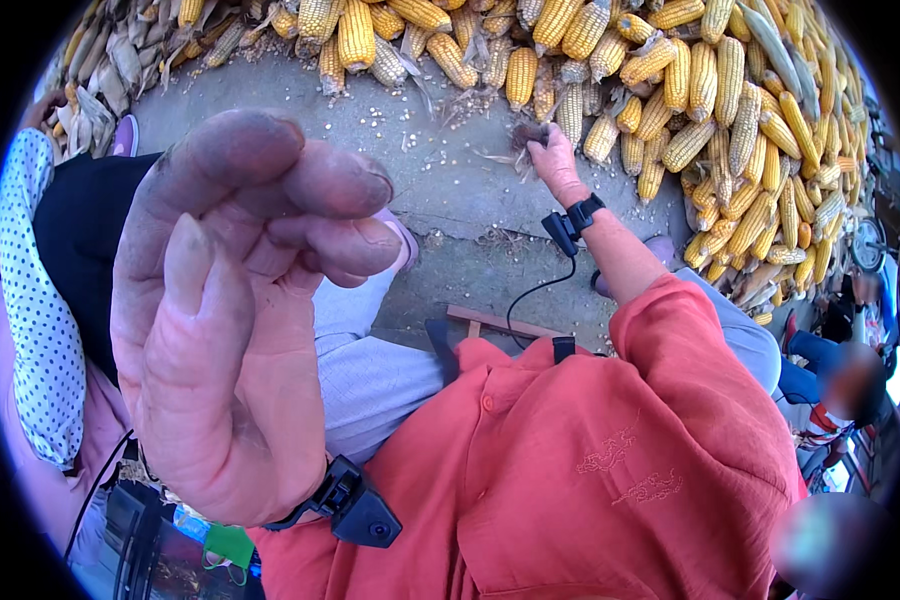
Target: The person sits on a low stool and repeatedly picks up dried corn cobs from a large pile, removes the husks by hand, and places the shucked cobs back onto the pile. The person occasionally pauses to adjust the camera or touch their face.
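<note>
My left hand (217, 300) is raised close to the camera on the left, palm partly showing. Its dusty fingers are loosely curled, with a gap to the thumb and nothing visible between them. Farther off, my right hand (555, 161) reaches over the concrete floor beside the corn pile. Its fingertips close on a dark brown fibrous tuft (526, 138), which looks like corn silk, with pale husk strips (506, 159) beside it. Husked yellow corn cobs (521, 79) lie just beyond that hand. Each wrist wears a black strap with a small device.
A large heap of cobs (742, 135) curves along the top and right. Unhusked ears (112, 67) lie upper left, loose kernels (412, 139) on the concrete floor (457, 187). A person in a dotted sleeve (41, 322) sits close at left; other people are at far right. A black cable (529, 289) hangs from my right wrist.
</note>
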The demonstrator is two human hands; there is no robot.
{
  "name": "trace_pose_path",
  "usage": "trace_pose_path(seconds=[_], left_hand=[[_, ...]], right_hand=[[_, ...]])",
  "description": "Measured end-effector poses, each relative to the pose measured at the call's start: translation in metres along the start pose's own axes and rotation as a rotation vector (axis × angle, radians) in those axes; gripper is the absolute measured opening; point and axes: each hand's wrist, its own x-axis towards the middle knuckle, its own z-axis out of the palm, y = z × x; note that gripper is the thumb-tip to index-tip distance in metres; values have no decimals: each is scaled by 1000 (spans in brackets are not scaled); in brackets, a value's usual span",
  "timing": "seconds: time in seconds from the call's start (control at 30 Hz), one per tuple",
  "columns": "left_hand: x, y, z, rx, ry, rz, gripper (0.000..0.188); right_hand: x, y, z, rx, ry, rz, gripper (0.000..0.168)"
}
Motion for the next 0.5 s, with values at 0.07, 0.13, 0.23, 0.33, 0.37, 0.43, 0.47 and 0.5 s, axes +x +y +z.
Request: trace_pose_path(seconds=[0.07,0.13,0.23,0.33,0.37,0.43,0.47,0.5], left_hand=[[-17,5,9,-2,67,37,39],[-17,3,5,0,43,41,39],[-18,1,-1,-11,75,73,38],[-22,0,-3,-41,68,109,37],[-25,0,-1,-47,79,132,36],[-25,-2,0,-57,105,184,34],[-24,-3,2,-63,119,194,33],[-24,-4,4,-66,139,203,32]], right_hand=[[-37,23,2,-159,-114,52,26],[-52,40,15,-226,-133,196,25],[-52,18,46,-257,-59,389,23],[-41,15,49,-231,-31,397,22],[-41,19,48,-158,-54,264,22],[-35,7,42,-2,-94,2,23],[-22,-2,42,50,-100,-17,25],[-17,-17,39,112,-112,-73,25]])
